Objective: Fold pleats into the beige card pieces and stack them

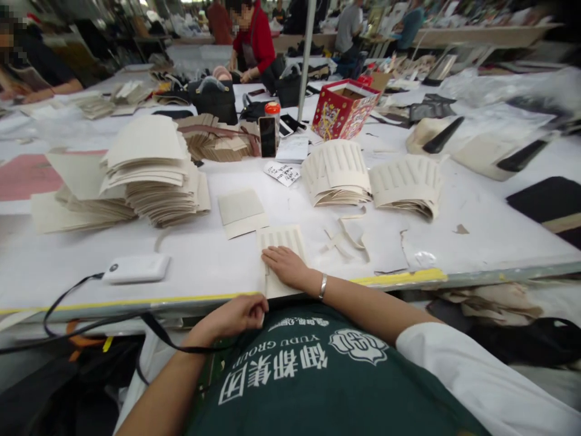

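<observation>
We see a big white table (pixel 218 260) that goes right across, with a yellow line along part of its near edge. Up against that edge we see a dark green apron (pixel 313 381) with white writing on it. The tall, messy stack (pixel 154 175) of cream sheets is on the left side of the table. Farther back, past the middle, we find a bright red box (pixel 333 112) with its top open. In front of it are two bendy piles, a left pile (pixel 338 172) and a right pile (pixel 408 188), both with rows of stripes on top, sitting side by side. Now we look at the striped piece (pixel 284 236): it lies flat on the table by the near edge, just in front of the apron. A plain sheet (pixel 242 212) lies just behind it, to the left. The right hand (pixel 285 266) rests flat on the striped piece, palm down and not gripping. The left hand (pixel 247 312) is by the table edge with its fingers curled in, and we cannot tell if it holds anything. To the left we spot a small white gadget (pixel 136 268), and farther back a black phone (pixel 267 138) stands up. Near the right pile lie thin, curly scraps (pixel 349 239). Smallest of all, we see a shiny bracelet (pixel 322 286) around the right wrist.
</observation>
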### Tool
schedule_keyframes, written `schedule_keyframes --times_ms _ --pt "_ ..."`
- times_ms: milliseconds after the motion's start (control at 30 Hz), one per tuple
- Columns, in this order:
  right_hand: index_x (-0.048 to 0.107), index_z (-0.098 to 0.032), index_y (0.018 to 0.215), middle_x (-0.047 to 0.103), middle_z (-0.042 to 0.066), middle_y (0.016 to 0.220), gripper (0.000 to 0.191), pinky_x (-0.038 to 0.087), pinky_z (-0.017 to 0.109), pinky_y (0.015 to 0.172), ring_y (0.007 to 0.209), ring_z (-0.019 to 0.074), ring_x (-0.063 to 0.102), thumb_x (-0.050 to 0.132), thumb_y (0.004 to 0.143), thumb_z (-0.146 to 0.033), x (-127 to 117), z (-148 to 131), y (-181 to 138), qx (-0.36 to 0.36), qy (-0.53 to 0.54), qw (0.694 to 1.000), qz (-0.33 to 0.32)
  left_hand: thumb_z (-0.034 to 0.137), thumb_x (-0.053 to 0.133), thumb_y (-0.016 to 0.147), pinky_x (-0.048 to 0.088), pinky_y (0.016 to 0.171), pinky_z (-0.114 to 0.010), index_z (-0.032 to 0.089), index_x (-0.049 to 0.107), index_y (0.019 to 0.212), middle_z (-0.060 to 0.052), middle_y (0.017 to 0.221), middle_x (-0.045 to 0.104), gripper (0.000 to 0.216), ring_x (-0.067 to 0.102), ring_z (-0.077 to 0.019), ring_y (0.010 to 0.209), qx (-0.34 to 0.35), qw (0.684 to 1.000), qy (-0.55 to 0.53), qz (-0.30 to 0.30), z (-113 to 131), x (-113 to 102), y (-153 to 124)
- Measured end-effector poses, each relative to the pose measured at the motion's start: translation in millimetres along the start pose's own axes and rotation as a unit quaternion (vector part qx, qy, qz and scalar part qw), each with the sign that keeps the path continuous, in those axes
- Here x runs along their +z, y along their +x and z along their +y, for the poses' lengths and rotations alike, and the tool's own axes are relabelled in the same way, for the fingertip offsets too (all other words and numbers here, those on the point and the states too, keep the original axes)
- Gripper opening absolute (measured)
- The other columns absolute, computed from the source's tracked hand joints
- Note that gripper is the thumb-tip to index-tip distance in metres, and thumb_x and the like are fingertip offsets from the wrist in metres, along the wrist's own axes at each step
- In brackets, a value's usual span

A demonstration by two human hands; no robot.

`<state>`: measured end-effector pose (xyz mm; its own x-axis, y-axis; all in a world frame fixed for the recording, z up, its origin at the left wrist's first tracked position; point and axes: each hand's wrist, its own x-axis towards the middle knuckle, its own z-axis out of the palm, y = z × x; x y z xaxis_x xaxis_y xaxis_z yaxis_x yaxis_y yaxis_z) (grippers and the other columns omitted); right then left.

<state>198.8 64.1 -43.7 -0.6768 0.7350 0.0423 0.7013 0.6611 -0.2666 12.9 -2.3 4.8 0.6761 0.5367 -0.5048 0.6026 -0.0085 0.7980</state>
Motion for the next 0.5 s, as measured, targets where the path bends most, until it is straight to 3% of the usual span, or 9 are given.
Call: schedule_keyframes --times_ms 67,100,133,200,300,367,400,500 --pt "0.051 -0.014 0.12 0.045 0.013 0.133 0.035 0.028 0.043 0.102 0.124 0.0219 0.037 0.037 0.088 -0.011 -1.6 -1.9 -1.7 0.006 0.015 1.0 0.003 0.026 0.057 0.064 0.039 0.058 -0.022 0.02 0.058 0.082 0.002 0.07 0.057 0.018 0.048 -0.0121 0.064 0.016 0.995 -0.016 -0.093 10.6 -5.1 -11.2" --pt "0.052 -0.014 0.118 0.047 0.013 0.131 0.033 0.028 0.042 0.102 0.122 0.0213 0.039 0.037 0.088 -0.012 -6.4 -2.4 0.0 0.014 0.04 0.999 0.0 0.031 0.059 0.065 0.04 0.058 -0.022 0.02 0.058 0.08 0.002 0.07 0.057 0.019 0.049 -0.0125 0.064 0.018 0.995 -0.031 -0.095 14.4 -10.3 -15.0" --pt "0.054 -0.014 0.116 0.05 0.013 0.128 0.031 0.029 0.04 0.101 0.12 0.0204 0.041 0.038 0.089 -0.015 -13.4 -3.4 2.2 0.025 0.079 0.997 -0.001 0.036 0.061 0.065 0.04 0.057 -0.023 0.02 0.058 0.079 0.002 0.068 0.056 0.021 0.049 -0.0128 0.063 0.018 0.996 -0.049 -0.066 17.3 -17.2 -16.9" --pt "0.054 -0.014 0.114 0.054 0.011 0.124 0.03 0.033 0.033 0.099 0.116 0.0175 0.046 0.036 0.091 -0.023 -31.3 -8.8 4.1 0.043 0.201 0.979 0.0 0.045 0.063 0.064 0.042 0.056 -0.024 0.02 0.057 0.077 0.002 0.065 0.054 0.028 0.049 -0.0131 0.061 0.021 0.994 -0.083 0.068 22.0 -33.2 -13.4" --pt "0.051 -0.015 0.117 0.062 0.005 0.108 0.033 0.041 0.022 0.088 0.1 0.013 0.057 0.042 0.09 -0.032 -55.8 -22.7 -4.4 0.018 0.413 0.909 -0.045 0.049 0.066 0.061 0.046 0.058 -0.026 0.021 0.056 0.077 0.001 0.065 0.055 0.034 0.053 -0.0149 0.063 0.05 0.953 -0.12 0.273 32.0 -49.6 6.1" --pt "0.051 -0.016 0.113 0.065 0.001 0.089 0.032 0.046 0.019 0.072 0.078 0.011 0.063 0.049 0.086 -0.033 -66.4 -23.3 -16.9 0.037 0.474 0.876 -0.083 0.049 0.067 0.06 0.049 0.064 -0.028 0.021 0.056 0.08 0.0 0.07 0.059 0.036 0.057 -0.0167 0.068 0.066 0.938 -0.129 0.316 40.5 -50.2 23.3" --pt "0.053 -0.016 0.109 0.065 0.0 0.083 0.029 0.047 0.019 0.065 0.068 0.0103 0.062 0.049 0.086 -0.034 -71.0 -16.9 -24.9 0.074 0.469 0.877 -0.079 0.049 0.067 0.061 0.05 0.066 -0.03 0.021 0.056 0.083 0.0 0.073 0.06 0.037 0.059 -0.0175 0.071 0.072 0.937 -0.131 0.315 44.0 -47.9 31.9" --pt "0.056 -0.016 0.1 0.064 0.004 0.089 0.025 0.046 0.021 0.061 0.066 0.0116 0.062 0.037 0.09 -0.031 -89.0 32.4 -57.1 0.257 0.318 0.911 0.044 0.049 0.063 0.065 0.053 0.072 -0.033 0.021 0.054 0.097 -0.003 0.084 0.062 0.043 0.061 -0.0199 0.081 0.086 0.944 -0.109 0.3 45.7 -38.9 54.1"
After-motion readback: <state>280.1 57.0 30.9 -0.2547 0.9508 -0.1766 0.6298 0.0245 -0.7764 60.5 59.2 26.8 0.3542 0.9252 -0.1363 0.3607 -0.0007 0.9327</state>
